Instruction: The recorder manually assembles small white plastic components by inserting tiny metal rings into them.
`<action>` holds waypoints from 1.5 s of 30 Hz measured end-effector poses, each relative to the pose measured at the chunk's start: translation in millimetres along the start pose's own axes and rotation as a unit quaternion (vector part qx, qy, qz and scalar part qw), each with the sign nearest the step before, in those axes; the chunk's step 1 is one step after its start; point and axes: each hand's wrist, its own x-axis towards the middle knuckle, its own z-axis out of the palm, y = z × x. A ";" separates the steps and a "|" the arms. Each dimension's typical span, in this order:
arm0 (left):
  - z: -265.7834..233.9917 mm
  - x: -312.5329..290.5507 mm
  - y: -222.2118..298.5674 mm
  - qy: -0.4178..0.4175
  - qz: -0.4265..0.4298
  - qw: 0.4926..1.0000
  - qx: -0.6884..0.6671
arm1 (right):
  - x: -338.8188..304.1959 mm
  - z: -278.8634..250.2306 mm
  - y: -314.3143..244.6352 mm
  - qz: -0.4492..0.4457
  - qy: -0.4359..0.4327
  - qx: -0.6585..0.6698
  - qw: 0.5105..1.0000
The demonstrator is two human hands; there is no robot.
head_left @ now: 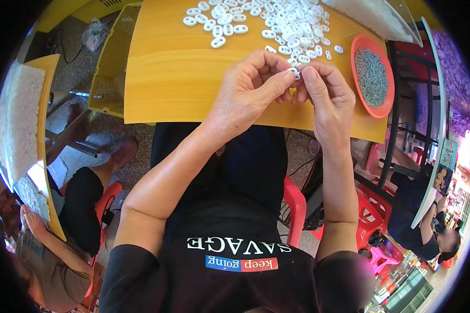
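Note:
Over the table's near part, my left hand (253, 91) pinches a small white plastic piece (296, 73) between thumb and fingers. My right hand (330, 99) meets it from the other side, thumb and fingers closed right beside the piece. Whatever the right fingertips hold is too small and too covered to make out. Just beyond my hands spreads a heap of white oval two-holed plastic pieces (292, 26). To the right, an orange-red oval dish (379, 111) contains many small grey screws (372, 78).
The yellow table (167, 78) ends close in front of my lap. At its left stands a yellow plastic crate (107, 86). Another person's hand (34, 221) rests by a side table on the left. A person in dark clothes (418, 235) sits at the right, near red plastic chairs (371, 214).

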 end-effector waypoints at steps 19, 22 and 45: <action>0.3 -1.1 1.3 0.004 -0.003 1.000 0.000 | -2.0 4.0 0.1 -0.035 0.006 -0.054 0.998; 0.1 -1.3 2.0 0.009 -0.010 1.000 0.008 | -2.2 4.9 -0.3 -0.052 0.009 -0.071 0.996; 4.4 -0.8 -1.7 0.015 0.004 0.998 0.064 | -2.5 -11.8 -12.1 -0.036 -0.004 -0.085 0.996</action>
